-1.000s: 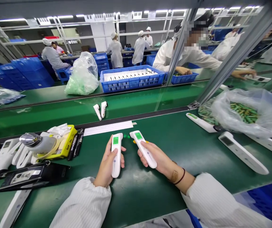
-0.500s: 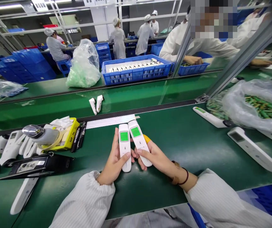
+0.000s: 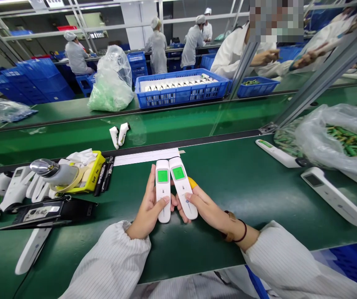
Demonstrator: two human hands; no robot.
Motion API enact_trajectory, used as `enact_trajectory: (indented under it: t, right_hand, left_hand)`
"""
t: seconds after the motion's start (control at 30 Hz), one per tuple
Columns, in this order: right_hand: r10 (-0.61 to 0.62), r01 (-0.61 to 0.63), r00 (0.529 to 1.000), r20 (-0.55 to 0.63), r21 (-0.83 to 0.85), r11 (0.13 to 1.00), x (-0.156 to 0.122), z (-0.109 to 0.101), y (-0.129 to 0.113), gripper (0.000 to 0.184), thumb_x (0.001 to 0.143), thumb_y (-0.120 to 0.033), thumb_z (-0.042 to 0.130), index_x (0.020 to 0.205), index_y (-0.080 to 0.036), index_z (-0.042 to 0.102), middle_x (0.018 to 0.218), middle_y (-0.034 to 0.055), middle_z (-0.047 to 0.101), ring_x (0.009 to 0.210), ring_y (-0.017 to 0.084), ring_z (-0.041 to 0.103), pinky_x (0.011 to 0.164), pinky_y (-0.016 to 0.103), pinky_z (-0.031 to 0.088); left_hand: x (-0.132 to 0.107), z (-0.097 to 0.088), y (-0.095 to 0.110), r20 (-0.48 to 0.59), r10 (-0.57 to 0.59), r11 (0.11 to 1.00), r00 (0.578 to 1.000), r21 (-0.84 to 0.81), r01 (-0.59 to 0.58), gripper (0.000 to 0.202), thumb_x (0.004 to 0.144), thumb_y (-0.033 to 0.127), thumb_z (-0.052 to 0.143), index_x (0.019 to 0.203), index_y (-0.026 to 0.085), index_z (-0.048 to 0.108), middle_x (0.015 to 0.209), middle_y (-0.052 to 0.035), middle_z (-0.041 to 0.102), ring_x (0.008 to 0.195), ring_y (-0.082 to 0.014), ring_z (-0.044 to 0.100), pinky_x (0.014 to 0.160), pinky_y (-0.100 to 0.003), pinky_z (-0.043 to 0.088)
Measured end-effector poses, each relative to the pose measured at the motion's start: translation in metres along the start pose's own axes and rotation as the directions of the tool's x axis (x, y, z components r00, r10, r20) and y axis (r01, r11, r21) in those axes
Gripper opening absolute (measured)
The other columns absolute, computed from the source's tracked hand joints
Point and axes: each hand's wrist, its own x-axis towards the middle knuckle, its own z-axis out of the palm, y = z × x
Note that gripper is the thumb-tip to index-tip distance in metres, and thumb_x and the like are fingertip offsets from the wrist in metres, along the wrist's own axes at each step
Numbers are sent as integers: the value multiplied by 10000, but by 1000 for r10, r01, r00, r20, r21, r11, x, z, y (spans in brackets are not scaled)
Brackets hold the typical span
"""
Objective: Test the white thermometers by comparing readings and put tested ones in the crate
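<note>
My left hand (image 3: 145,209) is wrapped round a white infrared thermometer (image 3: 163,189), its thumb lying on the lower front. A second white thermometer (image 3: 181,182) is gripped by my right hand (image 3: 205,203), whose thumb rests beside its lower buttons. Both thermometers have lit green screens facing up, and their heads nearly touch. The right one leans to the left at the top. A yellow cover shows on one right finger. The fingers behind the thermometers are partly hidden.
Left lie more white thermometers (image 3: 16,189), a metal-topped bottle (image 3: 62,174), a yellow tray (image 3: 96,172), markers (image 3: 103,178) and a black holder (image 3: 49,211). Right are two thermometers (image 3: 334,197) and a bag of green-and-yellow parts (image 3: 346,139). Beyond the moving belt stand a blue crate (image 3: 181,95) and co-workers.
My right thumb has shifted slightly up its thermometer, and the digits on that screen no longer show clearly. Two thermometers on the far belt have moved left. A co-worker's hands have lifted from a blue bin.
</note>
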Motion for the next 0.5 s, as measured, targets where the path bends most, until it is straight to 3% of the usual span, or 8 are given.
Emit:
enact_trajectory:
  t: [0.2, 0.33, 0.5]
  right_hand:
    - [-16, 15, 999, 36, 18, 1000, 3, 0, -2, 289, 931, -443, 455, 1004, -164, 483, 734, 11, 583, 465, 87, 536, 441, 213, 404]
    - [-12, 12, 1000, 3, 66, 998, 6, 0, -3, 282, 904, -395, 523, 1070, -187, 429, 711, -27, 566, 426, 82, 524, 388, 195, 392]
    - [4, -3, 1000, -23, 74, 997, 6, -2, -4, 353, 890, -393, 544, 1130, -190, 384, 692, -47, 553, 408, 70, 508, 374, 179, 381]
  left_hand:
    - [-1, 0, -2, -14, -2, 1000, 1000, 16, 2, 794, 899, 209, 556, 1448, 480, 49, 1265, -50, 514, 744, -91, 559, 758, -300, 500]
    - [-2, 0, -3, 11, -16, 1000, 1000, 13, 16, 783, 921, 224, 517, 1455, 458, -6, 1155, -41, 579, 810, -120, 577, 808, -319, 492]
    - [-2, 0, -1, 28, -20, 999, 999, 42, 18, 762, 927, 228, 502, 1451, 469, 5, 1356, -56, 466, 868, -121, 586, 826, -313, 496]
